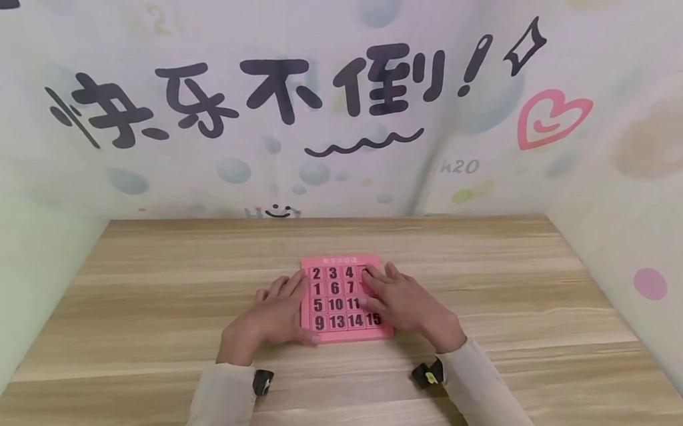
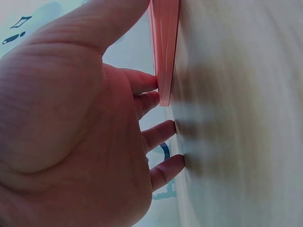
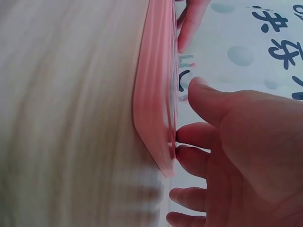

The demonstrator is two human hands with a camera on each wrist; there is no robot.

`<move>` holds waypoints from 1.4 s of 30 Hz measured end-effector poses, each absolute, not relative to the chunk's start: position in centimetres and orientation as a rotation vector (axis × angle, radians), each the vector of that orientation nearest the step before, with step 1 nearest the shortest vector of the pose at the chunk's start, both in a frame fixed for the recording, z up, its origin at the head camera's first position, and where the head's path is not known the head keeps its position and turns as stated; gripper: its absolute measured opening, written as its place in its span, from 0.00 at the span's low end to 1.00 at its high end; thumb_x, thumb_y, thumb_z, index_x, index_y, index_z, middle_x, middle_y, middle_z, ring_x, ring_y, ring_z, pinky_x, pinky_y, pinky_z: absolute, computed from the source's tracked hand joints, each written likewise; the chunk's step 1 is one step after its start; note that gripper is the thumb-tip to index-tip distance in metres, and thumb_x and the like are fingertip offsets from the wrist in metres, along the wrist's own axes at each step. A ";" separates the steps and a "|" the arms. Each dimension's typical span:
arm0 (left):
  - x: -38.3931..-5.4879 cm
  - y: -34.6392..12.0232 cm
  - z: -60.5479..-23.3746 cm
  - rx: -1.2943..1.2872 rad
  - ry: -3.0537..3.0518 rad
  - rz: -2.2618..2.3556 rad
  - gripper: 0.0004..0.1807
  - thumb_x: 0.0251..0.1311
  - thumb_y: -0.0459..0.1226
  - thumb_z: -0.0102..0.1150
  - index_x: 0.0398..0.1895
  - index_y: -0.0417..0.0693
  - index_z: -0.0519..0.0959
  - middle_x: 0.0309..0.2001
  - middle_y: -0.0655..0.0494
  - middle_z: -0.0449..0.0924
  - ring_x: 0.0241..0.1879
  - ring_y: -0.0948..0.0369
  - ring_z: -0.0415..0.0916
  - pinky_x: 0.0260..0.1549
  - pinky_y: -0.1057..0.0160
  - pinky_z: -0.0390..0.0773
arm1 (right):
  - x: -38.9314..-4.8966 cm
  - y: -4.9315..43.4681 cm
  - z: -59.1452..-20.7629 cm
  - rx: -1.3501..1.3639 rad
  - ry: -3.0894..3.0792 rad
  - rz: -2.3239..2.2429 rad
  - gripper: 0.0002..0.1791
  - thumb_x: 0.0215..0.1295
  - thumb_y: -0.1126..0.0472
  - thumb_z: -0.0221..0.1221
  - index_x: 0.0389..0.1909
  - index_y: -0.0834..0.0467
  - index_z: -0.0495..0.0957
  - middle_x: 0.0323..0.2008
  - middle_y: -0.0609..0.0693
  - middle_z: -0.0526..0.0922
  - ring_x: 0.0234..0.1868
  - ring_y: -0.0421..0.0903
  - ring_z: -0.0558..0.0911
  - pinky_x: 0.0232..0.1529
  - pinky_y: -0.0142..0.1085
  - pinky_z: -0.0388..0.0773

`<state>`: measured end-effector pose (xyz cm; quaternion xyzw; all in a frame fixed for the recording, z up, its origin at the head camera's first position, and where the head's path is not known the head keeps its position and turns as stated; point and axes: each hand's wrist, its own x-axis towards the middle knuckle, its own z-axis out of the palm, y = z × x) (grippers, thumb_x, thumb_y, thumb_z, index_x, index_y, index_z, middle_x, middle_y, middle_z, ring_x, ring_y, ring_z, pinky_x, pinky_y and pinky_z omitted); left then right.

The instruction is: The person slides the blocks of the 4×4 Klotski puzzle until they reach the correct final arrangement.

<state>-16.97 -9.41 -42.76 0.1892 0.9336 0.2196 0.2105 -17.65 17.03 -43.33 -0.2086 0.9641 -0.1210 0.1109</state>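
A pink number slide puzzle lies flat on the wooden table, its black-numbered tiles facing up. The bottom row reads 9, 13, 14, 15. My left hand rests along its left side, the thumb at the near left corner and the index fingertip against the far part of that edge. In the left wrist view other fingertips rest on the table. From the right, my right hand reaches over the puzzle with its fingertips on the right-hand tiles. Those fingers hide the upper tiles of the right column. Its thumb is over the tile beside 11.
The light wood table extends around the puzzle. Behind it stands a white printed wall covering with dark lettering, bubbles and hearts. Pale walls close off both sides. A dark wrist camera strap shows at the left cuff.
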 end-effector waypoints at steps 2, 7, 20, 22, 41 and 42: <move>-17.0 -9.4 -42.8 0.525 2.596 0.611 0.64 0.49 0.55 0.74 0.80 0.43 0.43 0.81 0.49 0.36 0.78 0.44 0.38 0.71 0.42 0.48 | -17.7 17.0 -43.3 -0.611 2.830 -0.354 0.35 0.76 0.40 0.45 0.76 0.53 0.58 0.77 0.52 0.54 0.77 0.65 0.50 0.74 0.58 0.52; -17.1 -9.4 -42.8 0.521 2.597 0.605 0.64 0.49 0.56 0.73 0.80 0.43 0.44 0.81 0.50 0.36 0.78 0.45 0.38 0.72 0.42 0.47 | -17.6 17.1 -43.1 -0.617 2.827 -0.329 0.35 0.75 0.39 0.45 0.76 0.53 0.59 0.76 0.51 0.55 0.76 0.65 0.52 0.73 0.58 0.54; -16.9 -9.3 -42.8 0.526 2.602 0.596 0.64 0.49 0.56 0.73 0.80 0.43 0.44 0.81 0.50 0.37 0.78 0.45 0.38 0.71 0.43 0.49 | -17.3 17.1 -42.5 -0.653 2.821 -0.334 0.33 0.75 0.41 0.48 0.74 0.54 0.63 0.75 0.53 0.60 0.74 0.64 0.59 0.71 0.57 0.59; -17.0 -9.4 -42.9 0.529 2.605 0.595 0.64 0.49 0.56 0.73 0.80 0.43 0.44 0.81 0.49 0.37 0.78 0.45 0.39 0.71 0.43 0.49 | -17.2 17.1 -42.4 -0.652 2.817 -0.337 0.33 0.75 0.41 0.48 0.74 0.54 0.64 0.75 0.53 0.60 0.74 0.64 0.58 0.71 0.57 0.59; -17.0 -9.5 -42.8 0.522 2.603 0.596 0.63 0.49 0.55 0.73 0.80 0.43 0.44 0.81 0.49 0.36 0.78 0.44 0.38 0.72 0.41 0.47 | -16.9 16.9 -41.8 -0.649 2.799 -0.324 0.32 0.74 0.41 0.49 0.74 0.52 0.64 0.74 0.54 0.62 0.72 0.64 0.63 0.69 0.56 0.63; -17.0 -9.5 -42.8 0.520 2.602 0.595 0.63 0.49 0.55 0.73 0.80 0.43 0.43 0.81 0.49 0.36 0.78 0.44 0.37 0.72 0.41 0.46 | -16.9 16.9 -41.8 -0.649 2.798 -0.320 0.32 0.74 0.41 0.49 0.74 0.52 0.64 0.74 0.53 0.62 0.72 0.64 0.63 0.69 0.56 0.63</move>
